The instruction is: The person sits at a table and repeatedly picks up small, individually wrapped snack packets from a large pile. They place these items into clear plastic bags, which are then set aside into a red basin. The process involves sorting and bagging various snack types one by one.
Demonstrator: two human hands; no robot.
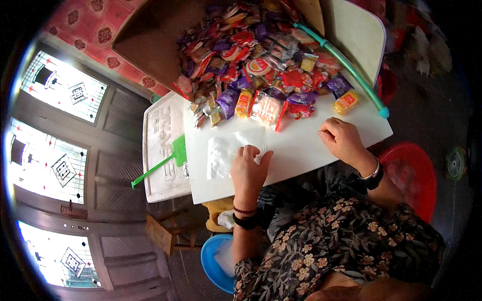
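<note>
On the white tabletop (293,146) a clear plastic bag (220,156) lies flat. My left hand (249,167) rests over its right part, thumb apart from the bent fingers. To the right, over the table's near side, is my right hand (340,139) with its fingers curled in; I see nothing in it. Just beyond that hand lies a yellow-wrapped snack (345,102). A clear packet with red edges (266,109) holds pale snacks at the front of a heap, beside a yellow packet (243,103) and a purple packet (228,101).
The heap of wrapped snacks (260,67) spills from a cardboard box (150,49). A green tube (346,64) lies along the right. At the left, a green fly swatter (179,150) lies on a white foam box lid (162,188). Basins, blue (211,259) and red (418,177), stand below.
</note>
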